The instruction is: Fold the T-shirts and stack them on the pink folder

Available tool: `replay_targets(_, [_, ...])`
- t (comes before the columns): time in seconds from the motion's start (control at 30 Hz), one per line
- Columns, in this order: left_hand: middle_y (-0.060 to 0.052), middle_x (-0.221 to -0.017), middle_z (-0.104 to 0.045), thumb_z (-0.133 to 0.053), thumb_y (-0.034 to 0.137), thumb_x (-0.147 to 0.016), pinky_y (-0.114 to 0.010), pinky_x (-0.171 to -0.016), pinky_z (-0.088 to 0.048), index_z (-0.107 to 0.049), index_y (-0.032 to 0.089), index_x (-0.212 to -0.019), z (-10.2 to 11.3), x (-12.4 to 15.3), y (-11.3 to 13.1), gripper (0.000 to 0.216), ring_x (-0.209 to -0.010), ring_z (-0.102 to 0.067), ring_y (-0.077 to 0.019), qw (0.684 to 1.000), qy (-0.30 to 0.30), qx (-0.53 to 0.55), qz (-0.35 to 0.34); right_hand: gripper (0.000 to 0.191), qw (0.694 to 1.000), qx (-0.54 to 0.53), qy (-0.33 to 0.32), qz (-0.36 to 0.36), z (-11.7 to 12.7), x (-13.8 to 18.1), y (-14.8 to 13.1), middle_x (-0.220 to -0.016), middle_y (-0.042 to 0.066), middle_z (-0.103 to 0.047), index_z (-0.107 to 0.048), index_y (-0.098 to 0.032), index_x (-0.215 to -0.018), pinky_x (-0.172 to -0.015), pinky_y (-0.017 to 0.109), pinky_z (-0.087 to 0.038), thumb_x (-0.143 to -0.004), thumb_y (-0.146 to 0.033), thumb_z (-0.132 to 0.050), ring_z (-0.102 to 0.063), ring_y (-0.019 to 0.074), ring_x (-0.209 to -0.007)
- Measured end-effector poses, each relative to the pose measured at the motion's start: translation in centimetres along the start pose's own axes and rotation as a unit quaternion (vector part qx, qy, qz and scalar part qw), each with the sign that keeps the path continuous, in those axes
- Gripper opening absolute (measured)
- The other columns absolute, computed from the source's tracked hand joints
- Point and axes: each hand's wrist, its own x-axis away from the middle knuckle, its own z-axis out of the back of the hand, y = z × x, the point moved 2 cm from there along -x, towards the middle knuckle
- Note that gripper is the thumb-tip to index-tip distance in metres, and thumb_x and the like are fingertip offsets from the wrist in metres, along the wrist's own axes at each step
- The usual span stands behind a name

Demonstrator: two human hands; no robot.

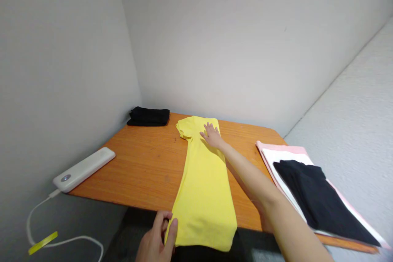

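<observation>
A yellow shirt (202, 180), folded into a long narrow strip, lies lengthwise on the orange wooden table (147, 163), its lower end hanging over the near edge. My right hand (211, 135) rests flat and open on the shirt's far end, fingers spread near the folded sleeves. My left hand (158, 239) pinches the shirt's lower left corner below the table's edge, thumb on top of the cloth.
A folded black garment (149, 116) sits in the far left corner by the wall. A white power bank (84, 168) with a white cable (61, 237) lies at the left edge. At the right lies a stack of pink, white and black clothes (313, 192). Grey walls enclose the table.
</observation>
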Motion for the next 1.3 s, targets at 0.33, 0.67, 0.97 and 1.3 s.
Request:
replay_targets(0.33, [-0.01,-0.093,-0.066,-0.035,0.033,-0.097,-0.034,-0.084,-0.043,-0.064,0.018,-0.086,1.4,-9.2,8.1,0.034,-0.093,-0.06,-0.0244,0.911,0.049,-0.365,-0.186,0.051,0.989,-0.083,0.125,-0.005,3.3,18.9,0.2,-0.146,0.016,-0.043,-0.049,-0.015,-0.135,-0.113,0.048,-0.023,-0.097,-0.047,-0.039,-0.029,0.0301,-0.14])
replay_targets(0.67, [-0.014,-0.094,-0.071,-0.04,0.034,-0.095,-0.031,-0.07,-0.043,-0.063,0.014,-0.091,-1.7,-14.8,9.8,0.031,-0.089,-0.066,-0.0262,0.918,-0.006,-0.382,-0.104,0.026,0.972,-0.06,0.147,-0.17,0.7,28.0,-0.8,-0.092,0.008,-0.06,-0.06,-0.022,-0.083,-0.081,0.042,-0.039,-0.094,-0.042,-0.048,-0.052,0.0281,-0.093])
replay_targets(0.97, [-0.02,-0.105,-0.067,-0.044,0.029,-0.094,-0.037,-0.083,-0.045,-0.053,0.008,-0.117,-1.4,-13.4,9.7,0.032,-0.101,-0.064,-0.0313,0.909,0.043,-0.403,-0.093,0.058,0.992,-0.089,0.071,-0.048,0.8,26.6,-3.8,-0.152,0.012,-0.033,-0.037,-0.018,-0.146,-0.114,0.051,-0.023,-0.097,-0.05,-0.034,-0.019,0.0306,-0.143])
replay_targets(1.3, [-0.016,-0.159,-0.016,-0.031,0.053,-0.097,-0.047,-0.118,-0.016,-0.032,0.014,-0.15,-3.7,-16.0,7.3,0.066,-0.148,-0.011,-0.0292,0.865,-0.088,-0.406,-0.28,0.089,0.993,-0.087,-0.052,0.064,0.1,27.1,-6.3,-0.159,0.008,-0.001,-0.018,-0.015,-0.154,-0.12,0.049,-0.012,-0.09,-0.072,-0.037,0.0,0.0303,-0.147])
